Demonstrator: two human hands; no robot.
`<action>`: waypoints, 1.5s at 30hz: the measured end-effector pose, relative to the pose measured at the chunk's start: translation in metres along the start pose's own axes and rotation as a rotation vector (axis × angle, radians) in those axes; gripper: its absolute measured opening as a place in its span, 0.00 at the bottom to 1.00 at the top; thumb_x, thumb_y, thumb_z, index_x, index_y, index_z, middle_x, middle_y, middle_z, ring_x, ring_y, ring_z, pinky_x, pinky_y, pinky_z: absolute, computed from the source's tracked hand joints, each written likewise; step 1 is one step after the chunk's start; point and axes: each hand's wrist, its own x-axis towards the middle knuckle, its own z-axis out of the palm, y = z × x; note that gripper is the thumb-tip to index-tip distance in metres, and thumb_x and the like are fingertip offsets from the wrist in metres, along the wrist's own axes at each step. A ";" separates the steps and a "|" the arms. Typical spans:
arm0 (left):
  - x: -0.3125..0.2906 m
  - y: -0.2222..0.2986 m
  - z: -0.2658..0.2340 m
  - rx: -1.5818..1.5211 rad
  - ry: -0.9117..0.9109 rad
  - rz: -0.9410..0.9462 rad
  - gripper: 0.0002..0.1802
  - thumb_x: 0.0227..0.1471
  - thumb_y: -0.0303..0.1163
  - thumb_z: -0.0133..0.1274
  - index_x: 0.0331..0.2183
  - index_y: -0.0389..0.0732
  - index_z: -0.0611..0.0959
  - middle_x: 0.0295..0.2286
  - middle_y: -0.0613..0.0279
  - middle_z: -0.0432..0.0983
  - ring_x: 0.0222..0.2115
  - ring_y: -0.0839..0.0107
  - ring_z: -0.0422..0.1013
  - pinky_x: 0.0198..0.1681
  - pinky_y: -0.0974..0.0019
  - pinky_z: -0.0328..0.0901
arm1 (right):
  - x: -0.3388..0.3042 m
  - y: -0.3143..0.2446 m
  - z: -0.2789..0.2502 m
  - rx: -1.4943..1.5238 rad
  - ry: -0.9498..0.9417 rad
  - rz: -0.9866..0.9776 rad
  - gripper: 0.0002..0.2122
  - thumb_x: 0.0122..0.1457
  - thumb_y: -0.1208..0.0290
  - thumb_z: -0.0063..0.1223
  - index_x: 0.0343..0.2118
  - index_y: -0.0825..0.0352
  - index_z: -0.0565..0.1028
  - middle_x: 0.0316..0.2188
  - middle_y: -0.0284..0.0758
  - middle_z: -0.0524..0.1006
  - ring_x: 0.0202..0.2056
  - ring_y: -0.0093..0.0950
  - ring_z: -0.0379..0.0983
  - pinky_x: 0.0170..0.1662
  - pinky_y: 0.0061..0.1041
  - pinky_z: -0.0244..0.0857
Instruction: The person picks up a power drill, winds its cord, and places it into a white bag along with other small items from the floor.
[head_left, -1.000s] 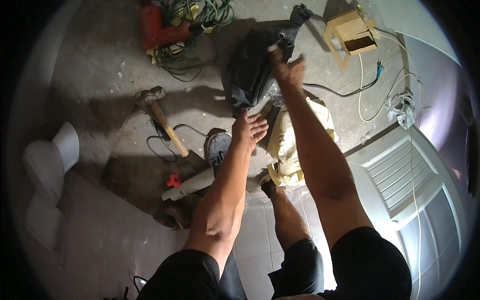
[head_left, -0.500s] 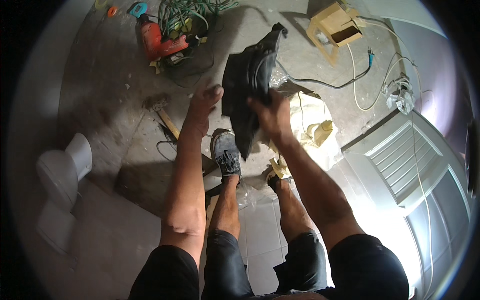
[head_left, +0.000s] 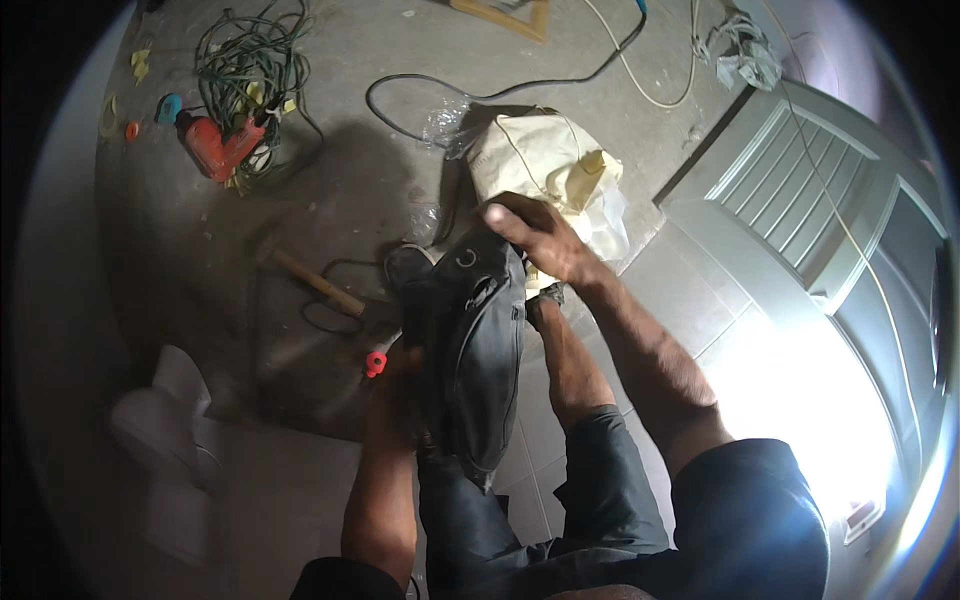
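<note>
A black bag point(head_left: 480, 350) with zips hangs in front of my legs. My right hand point(head_left: 535, 235) grips its top end near a small metal ring. My left hand point(head_left: 400, 375) is under the bag's left side, mostly hidden by it, and seems to hold it there. Below the bag my knees in dark trousers show, and one shoe point(head_left: 410, 265) stands on the concrete floor just beyond it.
A cream cloth sack point(head_left: 550, 165) lies beyond my right hand. A hammer point(head_left: 300, 275), a small red cap point(head_left: 375, 363), a red power drill point(head_left: 215, 145), a coiled green cable point(head_left: 250, 60) and a white toilet point(head_left: 170, 440) are at the left. A white door point(head_left: 830, 230) lies at the right.
The bag has come down from out in front to close over my legs. My left hand has moved from the open air onto the bag's left side. The view has tilted downward.
</note>
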 end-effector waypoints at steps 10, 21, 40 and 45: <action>0.053 -0.046 0.108 0.433 0.041 0.045 0.33 0.41 0.30 0.66 0.51 0.33 0.76 0.42 0.59 0.77 0.41 0.71 0.73 0.45 0.66 0.69 | -0.140 0.073 -0.007 0.672 0.177 0.036 0.63 0.39 0.64 0.76 0.70 0.64 0.35 0.68 0.50 0.47 0.69 0.41 0.42 0.69 0.36 0.38; 0.160 -0.106 0.185 1.086 0.011 0.063 0.44 0.63 0.62 0.35 0.63 0.34 0.60 0.64 0.47 0.55 0.65 0.57 0.51 0.65 0.62 0.49 | -0.204 0.134 -0.090 0.945 0.591 0.283 0.32 0.42 0.70 0.62 0.54 0.71 0.68 0.41 0.41 0.77 0.41 0.35 0.76 0.47 0.36 0.72; 0.273 -0.013 0.251 1.733 0.048 0.477 0.25 0.46 0.32 0.61 0.48 0.37 0.80 0.45 0.46 0.77 0.48 0.58 0.72 0.51 0.62 0.65 | -0.139 0.224 -0.052 1.511 0.232 0.306 0.22 0.45 0.64 0.53 0.41 0.74 0.77 0.35 0.46 0.80 0.34 0.38 0.78 0.43 0.35 0.72; 0.250 -0.001 0.252 1.887 0.114 0.445 0.17 0.46 0.33 0.64 0.39 0.36 0.84 0.40 0.51 0.79 0.43 0.62 0.74 0.48 0.62 0.65 | -0.085 0.205 -0.025 1.568 -0.010 0.295 0.18 0.47 0.65 0.56 0.40 0.71 0.78 0.34 0.42 0.80 0.34 0.36 0.78 0.43 0.35 0.72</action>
